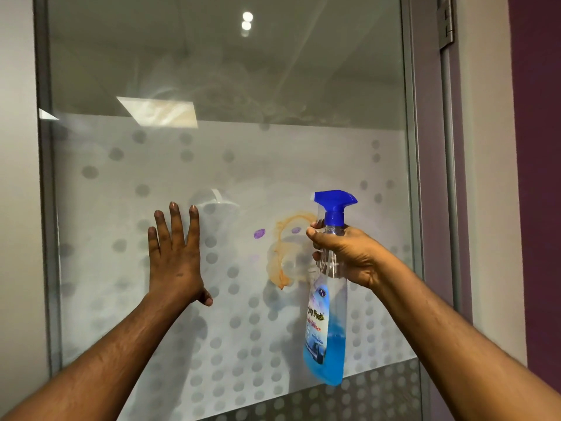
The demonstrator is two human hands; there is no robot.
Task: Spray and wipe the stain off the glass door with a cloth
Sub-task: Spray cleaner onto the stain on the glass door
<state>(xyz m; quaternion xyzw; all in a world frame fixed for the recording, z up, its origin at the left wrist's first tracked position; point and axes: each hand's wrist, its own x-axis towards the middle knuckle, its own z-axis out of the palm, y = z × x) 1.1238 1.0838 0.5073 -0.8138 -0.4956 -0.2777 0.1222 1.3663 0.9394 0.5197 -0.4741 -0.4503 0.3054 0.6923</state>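
Note:
The glass door [230, 165] fills the view, with a frosted, dotted band across its lower half. An orange ring-shaped stain [280, 256] and two small purple marks [259, 233] sit on the frosted part, right of centre. My right hand [346, 253] grips the neck of a clear spray bottle [326, 329] holding blue liquid; its blue trigger head [334, 203] points left at the glass, just right of the stain. My left hand [174, 253] lies flat on the glass with fingers spread, left of the stain. No cloth is in view.
A grey metal frame [414, 177] borders the door on the right, with a hinge [446, 22] at the top right. A purple wall [537, 177] stands at the far right. A pale wall [18, 177] is at the left.

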